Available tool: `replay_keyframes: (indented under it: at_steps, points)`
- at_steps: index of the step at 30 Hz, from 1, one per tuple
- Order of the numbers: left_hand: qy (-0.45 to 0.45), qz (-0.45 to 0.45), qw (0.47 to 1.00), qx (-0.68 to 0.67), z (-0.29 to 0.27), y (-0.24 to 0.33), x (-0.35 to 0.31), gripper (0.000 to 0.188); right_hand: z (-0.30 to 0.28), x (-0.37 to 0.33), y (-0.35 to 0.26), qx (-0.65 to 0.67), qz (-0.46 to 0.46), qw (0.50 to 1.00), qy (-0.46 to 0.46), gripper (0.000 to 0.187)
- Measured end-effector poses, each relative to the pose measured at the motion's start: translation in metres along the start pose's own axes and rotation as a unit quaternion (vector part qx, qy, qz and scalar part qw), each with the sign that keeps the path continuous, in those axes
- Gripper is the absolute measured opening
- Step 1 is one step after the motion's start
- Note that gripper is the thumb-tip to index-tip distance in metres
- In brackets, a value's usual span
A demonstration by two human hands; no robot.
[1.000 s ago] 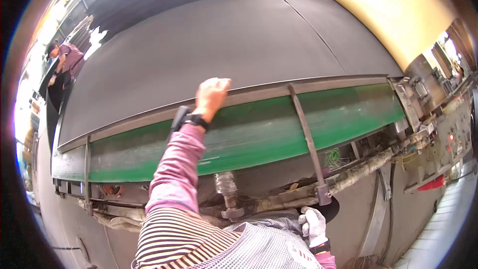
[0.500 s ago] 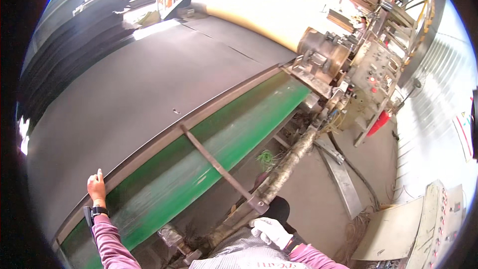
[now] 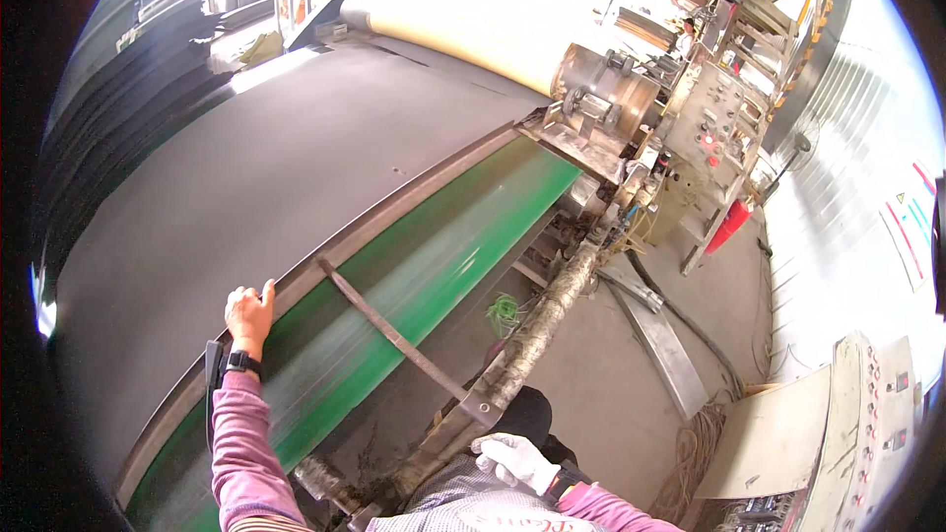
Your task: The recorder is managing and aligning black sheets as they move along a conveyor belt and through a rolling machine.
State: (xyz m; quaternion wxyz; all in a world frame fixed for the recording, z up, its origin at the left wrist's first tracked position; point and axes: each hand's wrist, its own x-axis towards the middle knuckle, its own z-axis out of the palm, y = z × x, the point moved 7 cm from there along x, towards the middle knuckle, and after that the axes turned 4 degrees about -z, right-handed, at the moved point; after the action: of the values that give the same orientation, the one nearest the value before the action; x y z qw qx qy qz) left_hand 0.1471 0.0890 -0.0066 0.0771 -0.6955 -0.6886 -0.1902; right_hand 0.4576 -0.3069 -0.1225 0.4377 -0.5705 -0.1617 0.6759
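Left hand (image 3: 248, 310) now nearer dark sheet (image 3: 227, 187)

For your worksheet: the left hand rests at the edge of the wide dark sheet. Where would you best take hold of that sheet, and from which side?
Grip the dark sheet along its near edge by the left hand, coming from the green belt side. It lies flat and wide, so probably only that edge offers a hold.

We see our bare left hand (image 3: 248, 310) on the dull metal rail (image 3: 394, 199) edging a matt black rubber-like sheet (image 3: 246, 167). At four o'clock from it, the green belt (image 3: 414, 271) looks smooth and slightly glossy. Our right hand (image 3: 517, 460) wears a white cloth glove.
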Motion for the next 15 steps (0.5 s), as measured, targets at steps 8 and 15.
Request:
replay_keyframes:
  at_steps: [8,15]
  points:
    - [-0.159,0.027,0.976,-0.149,0.027,0.080,0.038,0.055,0.005,0.001,-0.004,-0.027,0.012,1.000,-0.010,0.029]
    - [-0.119,0.036,0.964,-0.237,0.007,-0.090,-0.002,0.042,-0.002,-0.006,0.004,-0.002,-0.016,1.000,0.003,0.027]
